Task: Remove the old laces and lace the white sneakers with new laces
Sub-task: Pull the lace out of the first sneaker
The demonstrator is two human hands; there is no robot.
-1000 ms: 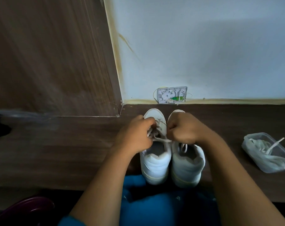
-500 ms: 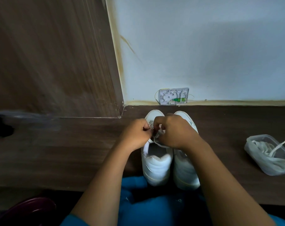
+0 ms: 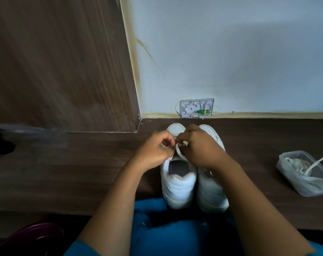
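- Two white low-top sneakers are standing side by side and touching, toes toward the wall, on the dark brown wood-grain tabletop [image 3: 83, 172].
- The left hand [image 3: 155, 151] and right hand [image 3: 200, 146] are meeting over the lacing of the left sneaker [image 3: 177, 187]. The right forearm is crossing over the right sneaker [image 3: 210, 194].
- Left hand: the fingers are curling in, with thumb and forefinger pinching the flat white lace [image 3: 179, 153].
- Right hand: the fingers are curling tight and gripping the same lace. The knuckles are hiding the exact hold.
- A loop of that lace is hanging between the hands, just above the shoe opening.
- Progress, as a judgement: early. The lace is being worked on the left sneaker and is not yet out. The right sneaker's lacing is mostly hidden.
- A clear rectangular plastic container [image 3: 286, 163] is sitting well apart on the right, holding pale bundled laces [image 3: 304, 169]. I cannot tell whether they are old or new.
- Remaining: stripping and relacing both sneakers.
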